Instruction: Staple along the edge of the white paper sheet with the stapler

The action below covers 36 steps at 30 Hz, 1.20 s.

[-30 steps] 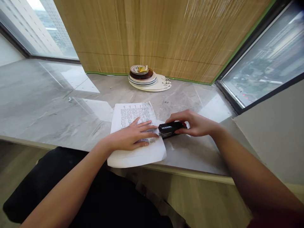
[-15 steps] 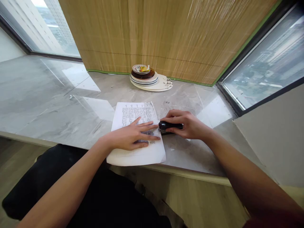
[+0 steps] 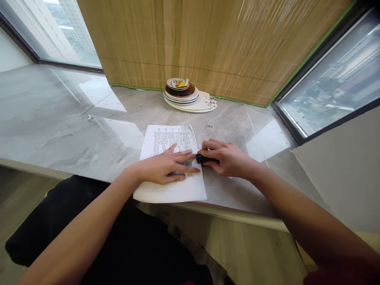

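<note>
Printed paper sheets (image 3: 169,193) lie on the grey marbled sill, their near edge reaching the sill's front edge. My left hand (image 3: 164,167) rests flat on the print with its fingers spread. At the right edge of the paper, my right hand (image 3: 224,157) grips a black stapler (image 3: 203,159) from above. The stapler's front end sits over the paper's edge, close to my left fingertips. Most of its body is hidden under my right fingers.
Behind the paper stands a stack of plates (image 3: 181,97) with a small yellow packet (image 3: 182,83) on top. A bamboo blind (image 3: 190,43) hangs at the back, between two windows. The sill's front edge (image 3: 237,217) runs close to my body.
My right hand has pressed the stapler's top down, and the stapler looks lower and flatter against the paper's edge. The left hand stays spread on the paper. The view has shifted slightly.
</note>
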Each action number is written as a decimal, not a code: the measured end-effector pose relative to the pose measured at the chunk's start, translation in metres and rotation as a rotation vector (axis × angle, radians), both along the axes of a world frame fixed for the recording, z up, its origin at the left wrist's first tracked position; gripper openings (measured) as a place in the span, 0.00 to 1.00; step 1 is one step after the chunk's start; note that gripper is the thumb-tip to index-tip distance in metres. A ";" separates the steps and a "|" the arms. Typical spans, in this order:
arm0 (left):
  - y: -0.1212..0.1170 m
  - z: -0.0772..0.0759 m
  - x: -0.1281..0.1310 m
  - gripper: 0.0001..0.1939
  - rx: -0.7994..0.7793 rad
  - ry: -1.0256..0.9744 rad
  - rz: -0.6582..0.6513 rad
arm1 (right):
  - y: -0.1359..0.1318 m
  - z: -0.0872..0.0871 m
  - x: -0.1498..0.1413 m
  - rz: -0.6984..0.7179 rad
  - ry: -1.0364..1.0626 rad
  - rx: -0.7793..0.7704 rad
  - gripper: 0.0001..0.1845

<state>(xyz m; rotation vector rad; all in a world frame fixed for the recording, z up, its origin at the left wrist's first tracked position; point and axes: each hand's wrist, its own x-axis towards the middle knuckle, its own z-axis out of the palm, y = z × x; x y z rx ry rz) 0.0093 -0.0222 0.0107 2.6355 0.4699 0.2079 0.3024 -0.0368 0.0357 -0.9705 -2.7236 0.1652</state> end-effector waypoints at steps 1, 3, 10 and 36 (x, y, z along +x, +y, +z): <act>0.000 0.000 0.000 0.27 0.004 0.002 -0.002 | -0.001 0.000 -0.002 0.002 -0.030 0.027 0.10; 0.001 0.000 -0.001 0.27 0.016 0.013 -0.010 | 0.001 0.000 -0.002 0.015 -0.028 0.026 0.10; 0.003 0.003 -0.001 0.31 0.050 0.090 -0.023 | 0.040 0.013 0.056 0.077 0.048 -0.354 0.17; 0.010 0.007 -0.006 0.04 -0.268 -0.680 0.521 | 0.075 -0.034 -0.097 -0.390 0.710 -0.269 0.09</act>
